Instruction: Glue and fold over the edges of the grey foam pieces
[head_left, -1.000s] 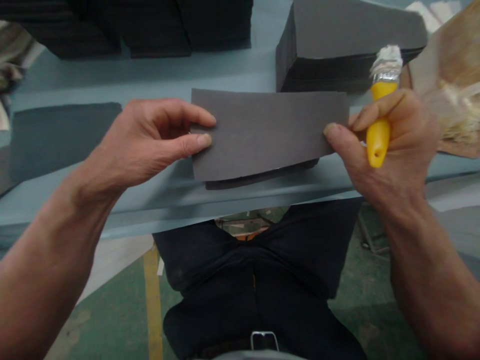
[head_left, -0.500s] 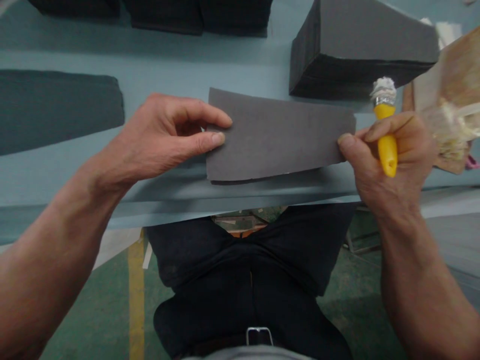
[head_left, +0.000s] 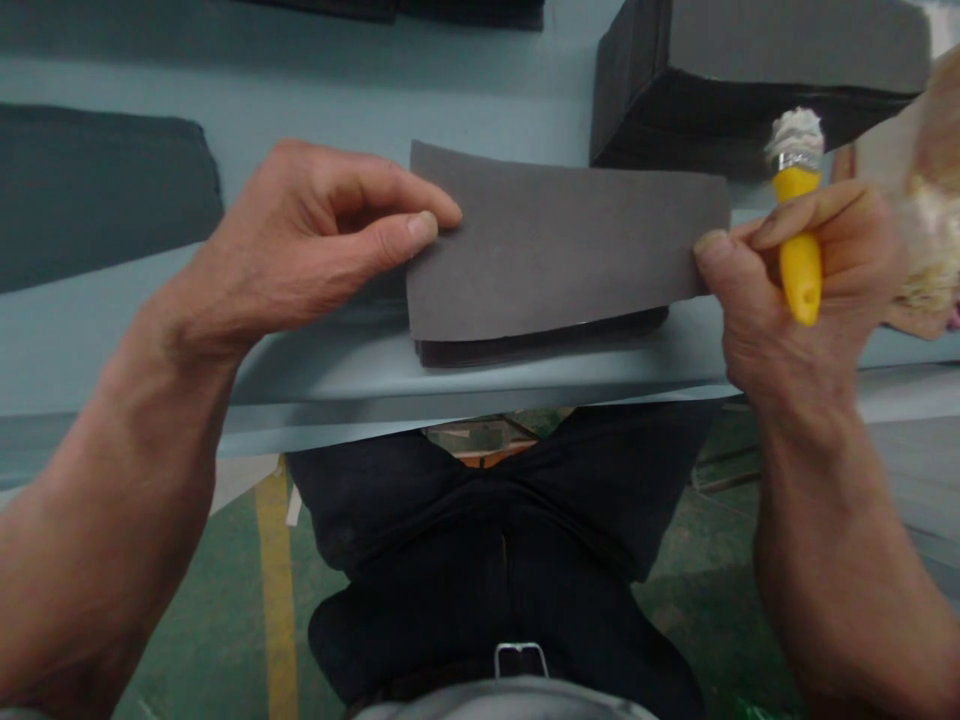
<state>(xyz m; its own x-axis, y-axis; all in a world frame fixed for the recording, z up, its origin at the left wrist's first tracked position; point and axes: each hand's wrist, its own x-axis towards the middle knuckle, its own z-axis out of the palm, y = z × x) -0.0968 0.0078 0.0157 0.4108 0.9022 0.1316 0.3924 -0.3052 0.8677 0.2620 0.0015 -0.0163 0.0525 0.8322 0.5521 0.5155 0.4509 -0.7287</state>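
Note:
I hold a grey rectangular foam sheet [head_left: 555,245] by both short ends, just above a darker piece [head_left: 540,348] that lies on the pale blue table [head_left: 337,110]. My left hand [head_left: 315,240] pinches the sheet's left end between thumb and fingers. My right hand [head_left: 802,290] pinches the right end with the thumb, while its fingers are wrapped round a yellow-handled brush [head_left: 796,230] whose whitish bristle head points up.
A tall stack of grey sheets [head_left: 757,80] stands behind to the right. A dark sheet [head_left: 97,190] lies flat at the left. A brown board with pale glue residue [head_left: 922,200] sits at the right edge. My dark trousers [head_left: 510,540] and the green floor show below.
The grey sheet and both hands have shifted slightly up and to the right in the picture. The dark piece under the sheet shows more along its front edge than half a second ago.

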